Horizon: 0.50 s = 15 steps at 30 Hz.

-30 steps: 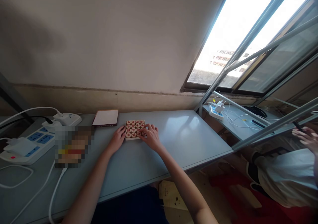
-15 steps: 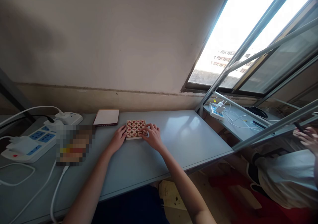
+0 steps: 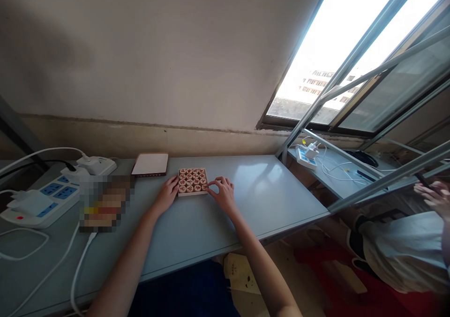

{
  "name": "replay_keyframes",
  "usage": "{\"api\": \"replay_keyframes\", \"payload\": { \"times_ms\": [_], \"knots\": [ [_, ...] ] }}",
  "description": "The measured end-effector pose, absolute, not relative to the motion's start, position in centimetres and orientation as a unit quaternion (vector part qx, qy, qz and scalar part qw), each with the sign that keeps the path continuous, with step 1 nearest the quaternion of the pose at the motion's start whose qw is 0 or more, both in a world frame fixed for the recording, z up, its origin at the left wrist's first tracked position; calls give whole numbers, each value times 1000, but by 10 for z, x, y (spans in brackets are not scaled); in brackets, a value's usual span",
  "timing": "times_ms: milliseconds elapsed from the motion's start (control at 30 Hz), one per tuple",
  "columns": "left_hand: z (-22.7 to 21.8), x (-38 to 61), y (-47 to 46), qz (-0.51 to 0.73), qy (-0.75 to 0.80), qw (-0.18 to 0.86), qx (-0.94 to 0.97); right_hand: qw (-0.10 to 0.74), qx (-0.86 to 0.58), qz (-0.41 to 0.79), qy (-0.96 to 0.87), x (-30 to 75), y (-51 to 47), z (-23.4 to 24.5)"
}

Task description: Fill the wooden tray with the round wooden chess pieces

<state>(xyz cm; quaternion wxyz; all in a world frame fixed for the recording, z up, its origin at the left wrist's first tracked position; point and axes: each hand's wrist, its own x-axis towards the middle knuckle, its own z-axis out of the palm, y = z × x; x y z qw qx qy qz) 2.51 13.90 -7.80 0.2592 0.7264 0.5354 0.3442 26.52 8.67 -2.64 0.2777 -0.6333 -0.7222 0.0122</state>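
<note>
A shallow, pale box point(image 3: 191, 194) holds several round wooden xiangqi pieces point(image 3: 190, 182) in rows, marked with red characters. My left hand point(image 3: 168, 196) lies along the box's left side, its fingers fairly straight and touching the edge. At the lower right corner of the box is my right hand point(image 3: 224, 193). Its thumb and index tips come together against the edge there, beside the corner piece; whether anything is pinched between them is too small to see. The other fingers of that hand are loosely bent. Behind and to the left sits a white-topped lid point(image 3: 151, 163) with dark red sides.
On the left of the grey desk point(image 3: 281, 204) are a power strip point(image 3: 58, 195) with plugs, white cables and a blurred-out item point(image 3: 107, 204). Metal bars point(image 3: 309, 115) rise at the right end. Beyond them, a person's hand point(image 3: 436, 197) holds a dark object.
My right hand has moved right, from over the lower right pieces to the box's right edge, uncovering those pieces. My left hand has stayed at the left side.
</note>
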Motion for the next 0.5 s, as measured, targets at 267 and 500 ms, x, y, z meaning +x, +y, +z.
{"api": "replay_keyframes", "payload": {
  "times_ms": [267, 500],
  "knots": [
    [-77, 28, 135, 357, 537, 260, 719, 282, -633, 13, -721, 264, 85, -29],
    [-37, 24, 121, 480, 590, 182, 623, 283, -635, 11, -719, 261, 84, -30]
  ]
}}
